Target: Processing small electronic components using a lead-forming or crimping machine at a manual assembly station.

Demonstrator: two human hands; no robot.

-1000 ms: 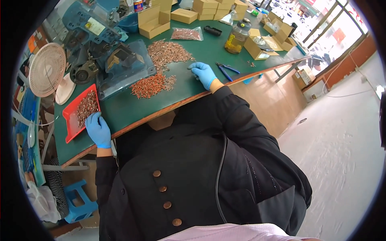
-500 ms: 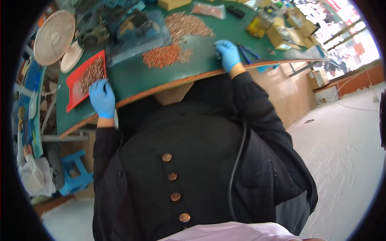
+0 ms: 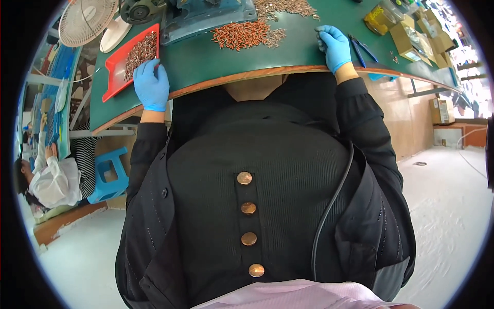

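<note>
I see left hand (image 3: 151, 85) flat at tray (image 3: 114, 69) corner, nothing gripped. Right hand (image 3: 333, 45) curled; whether pinching, cannot tell. Farther: parts (image 3: 242, 34) heaped loose. Judged light, stiff, slippery; pinch singly.

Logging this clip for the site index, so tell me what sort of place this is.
Probably a small factory or assembly workshop. A green workbench carries a loose pile of small copper-coloured parts, a red tray of more parts, a blue machine and cardboard boxes. Both the left hand and right hand wear blue gloves.
</note>
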